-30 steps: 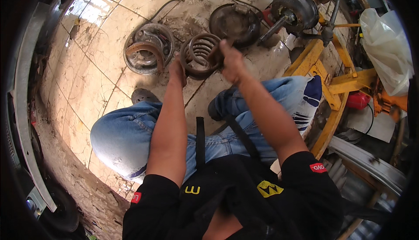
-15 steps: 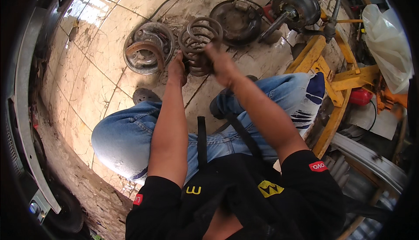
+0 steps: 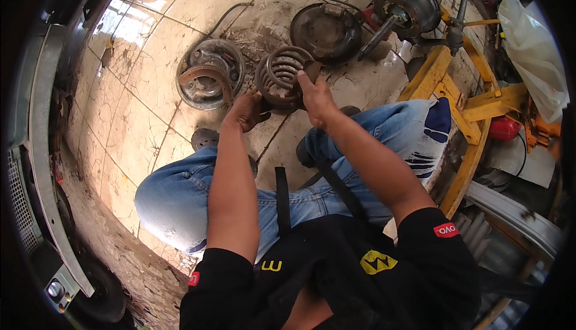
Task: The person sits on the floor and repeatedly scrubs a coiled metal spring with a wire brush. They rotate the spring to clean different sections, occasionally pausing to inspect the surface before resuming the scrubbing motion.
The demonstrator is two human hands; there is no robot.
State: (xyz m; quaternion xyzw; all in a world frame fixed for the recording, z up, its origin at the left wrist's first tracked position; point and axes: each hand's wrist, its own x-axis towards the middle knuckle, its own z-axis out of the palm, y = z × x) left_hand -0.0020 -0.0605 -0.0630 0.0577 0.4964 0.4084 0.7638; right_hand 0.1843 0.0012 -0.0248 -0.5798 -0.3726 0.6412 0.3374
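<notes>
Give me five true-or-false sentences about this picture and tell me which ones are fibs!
1. The left hand and right hand are both on the brown metal coil spring. True.
2. The rusty, curved metal strip lies on the spring. False: it lies on the grimy, silvery round metal plate.
3. A yellow metal stand is on the right side. True.
4. The whitish, see-through plastic bag is left of the spring. False: it is right of it.
5. The faded denim trousers are blue. True.

Spring (image 3: 279, 81) is dk brown. Floor (image 3: 139, 84) is tan w/ dk lines. Jeans (image 3: 174, 189) lt blue, shirt (image 3: 336, 249) blk, stand (image 3: 423, 74) yel.
</notes>
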